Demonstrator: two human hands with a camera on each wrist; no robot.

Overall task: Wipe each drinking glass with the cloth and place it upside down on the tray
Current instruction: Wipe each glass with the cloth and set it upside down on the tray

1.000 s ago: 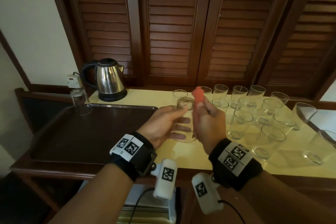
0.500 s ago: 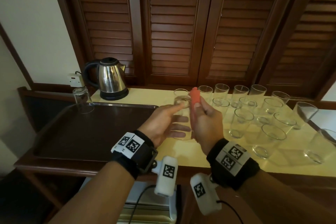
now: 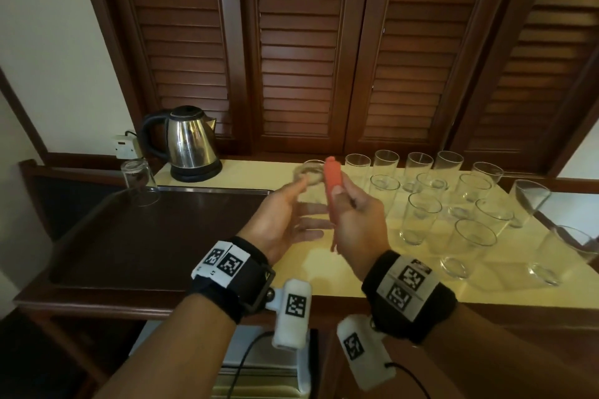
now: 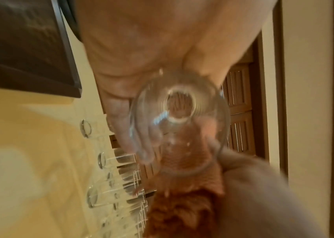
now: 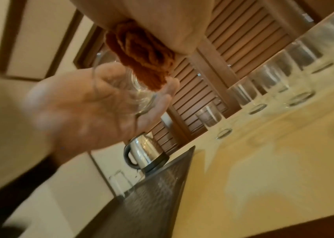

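Since a second earlier, both hands had lifted slightly. Left hand [image 3: 285, 220] cradled the clear drinking glass [image 3: 309, 201] above the dark rectangular tray's [image 3: 97, 223] three-o'clock edge; right hand [image 3: 356, 223] pinched the orange cloth [image 3: 334, 185]. Rotating the glass against the cloth would probably wipe evenly.

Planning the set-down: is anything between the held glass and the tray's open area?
Nothing visible. The left hand holds the glass just right of the tray; the only upturned glass stands at its far-left corner.

a steel kettle [image 3: 191, 142] stands on the yellow counter [image 3: 259, 172] before louvred wooden doors [image 3: 301, 42].
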